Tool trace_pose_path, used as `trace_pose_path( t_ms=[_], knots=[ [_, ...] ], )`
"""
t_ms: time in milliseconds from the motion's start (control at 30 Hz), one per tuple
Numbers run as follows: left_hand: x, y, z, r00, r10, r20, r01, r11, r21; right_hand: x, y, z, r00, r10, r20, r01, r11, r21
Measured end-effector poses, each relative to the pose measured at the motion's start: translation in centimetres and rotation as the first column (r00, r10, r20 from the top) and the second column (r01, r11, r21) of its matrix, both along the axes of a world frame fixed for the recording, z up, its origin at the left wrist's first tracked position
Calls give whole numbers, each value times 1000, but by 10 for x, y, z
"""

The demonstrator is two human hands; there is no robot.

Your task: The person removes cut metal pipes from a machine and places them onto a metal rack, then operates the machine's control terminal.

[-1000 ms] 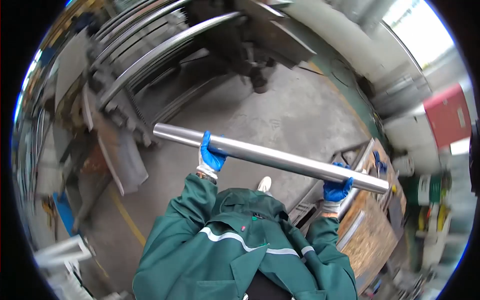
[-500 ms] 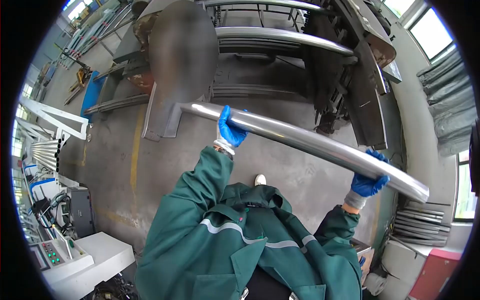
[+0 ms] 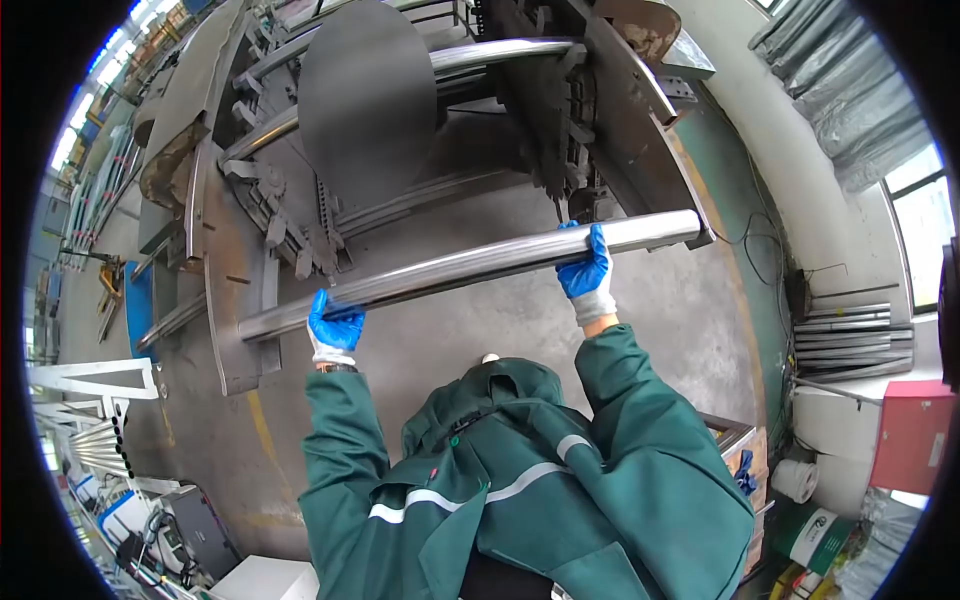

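Observation:
A long, shiny metal pipe (image 3: 460, 268) lies across both my hands, its right end slightly higher in the view. My left hand (image 3: 335, 328), in a blue-coated glove, grips it near its left end, thumb up at the near side. Toward the right end, my right hand (image 3: 587, 270) in a matching glove is wrapped around it from below. Both pipe ends overlap the steel side plates of a chain rack (image 3: 232, 300); whether they touch is unclear. Behind it, another shiny pipe (image 3: 510, 50) rests across the rack. A grey oval patch covers part of the rack.
Several thin metal tubes (image 3: 850, 340) are stacked at the right, above a red box (image 3: 912, 435). A green drum (image 3: 820, 535) stands lower right. At the left, a white frame (image 3: 90, 378) stands by bundled tubes (image 3: 100, 447).
The pipe has swung from slanting down rightward to rising slightly rightward, and sits farther left between the rack's side plates. Both hands moved with it; my view turned and came nearer the rack.

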State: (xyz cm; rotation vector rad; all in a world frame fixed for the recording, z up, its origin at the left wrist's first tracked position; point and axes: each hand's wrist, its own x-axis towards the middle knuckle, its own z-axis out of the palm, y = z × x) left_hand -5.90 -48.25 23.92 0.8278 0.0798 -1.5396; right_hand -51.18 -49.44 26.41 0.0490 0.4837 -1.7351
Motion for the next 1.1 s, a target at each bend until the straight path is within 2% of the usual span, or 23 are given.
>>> trace_pose_path(
  t_ms=[67, 200, 233, 267, 300, 333, 367, 400, 500, 567, 600, 733, 867, 933, 1000, 1100],
  knots=[
    [-2, 0, -8, 996, 77, 43, -81, 993, 81, -3, -10, -14, 996, 75, 46, -77, 996, 51],
    [-3, -4, -27, 999, 37, -3, -37, 995, 89, -18, -36, -70, 987, 160, 3, -160, 984, 76],
    [-4, -5, -32, 998, 67, 12, -68, 992, 105, -10, -30, -50, 980, 194, -39, -193, 981, 10],
    [-4, -5, -38, 994, 104, 31, -107, 986, 125, -3, -30, -34, 980, 191, -63, -188, 981, 47],
    [-6, -5, -39, 990, 122, 74, -132, 980, 148, -10, -36, -56, 969, 216, -117, -208, 975, 80],
    [-9, -5, -40, 984, 135, 114, -154, 973, 170, -5, -35, -49, 970, 225, -92, -213, 969, 126],
    [-11, -2, -45, 979, 156, 128, -178, 968, 178, -5, -31, -53, 962, 243, -128, -232, 968, 94],
    [-13, -2, -49, 976, 165, 141, -190, 965, 183, -19, -34, -84, 947, 279, -159, -269, 960, 80],
    [-17, 21, -45, 958, 163, 234, -199, 970, 140, -8, -22, -88, 944, 267, -195, -244, 960, 135],
    [-20, 38, -47, 959, 148, 241, -189, 969, 157, -2, -17, -100, 928, 316, -200, -240, 913, 331],
    [-18, 53, -54, 959, 150, 240, -195, 965, 176, 4, -12, -104, 906, 380, -187, -292, 881, 371],
    [-4, 133, -99, 956, 205, 208, -266, 906, 328, 39, 4, -142, 907, 418, -53, -344, 807, 481],
    [21, 238, -139, 913, 359, 194, -408, 810, 421, 109, 26, -135, 837, 547, 32, -482, 706, 519],
    [28, 285, -134, 887, 425, 182, -460, 768, 446, 145, 31, -133, 733, 680, 15, -582, 616, 531],
    [32, 336, -131, 812, 553, 187, -573, 693, 438, 182, 43, -118, 664, 747, 6, -657, 580, 481],
    [33, 429, -145, 732, 650, 207, -671, 634, 384, 248, 67, -105, 466, 883, -60, -779, 442, 445]
  ],
)
